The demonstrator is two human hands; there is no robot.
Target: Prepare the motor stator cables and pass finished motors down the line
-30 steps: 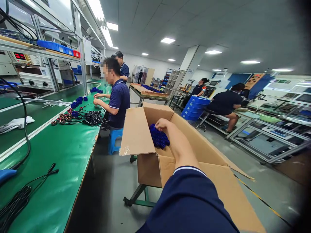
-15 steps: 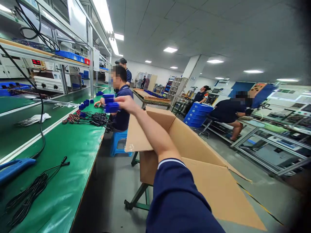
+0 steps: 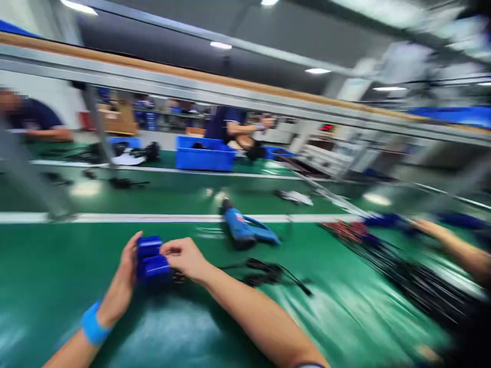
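Two blue plastic blocks (image 3: 154,267), box-like pieces, are held between my hands above the green-topped bench (image 3: 76,250). My right hand (image 3: 187,258) pinches their right side with thumb and fingers. My left hand (image 3: 121,281), with a light blue band (image 3: 95,323) at the wrist, presses along their left side, fingers pointing up. Under my right hand lies a small dark part with coppery spots (image 3: 178,277), blurred. A blue heat gun (image 3: 242,229) lies beyond my hands. A black cable (image 3: 268,271) is on the bench to the right of them.
At right lies a bundle of black cables (image 3: 406,281) with reddish ends; a co-worker's arm (image 3: 452,245) reaches in there. A shelf rail (image 3: 230,84) crosses above the bench. A blue bin (image 3: 205,156) stands farther back, near another person's arms (image 3: 245,128).
My right hand has lifted blue plastic blocks out of the cardboard box and carried them left over the bench. The view has swung left, and my left hand now shows at the blocks.
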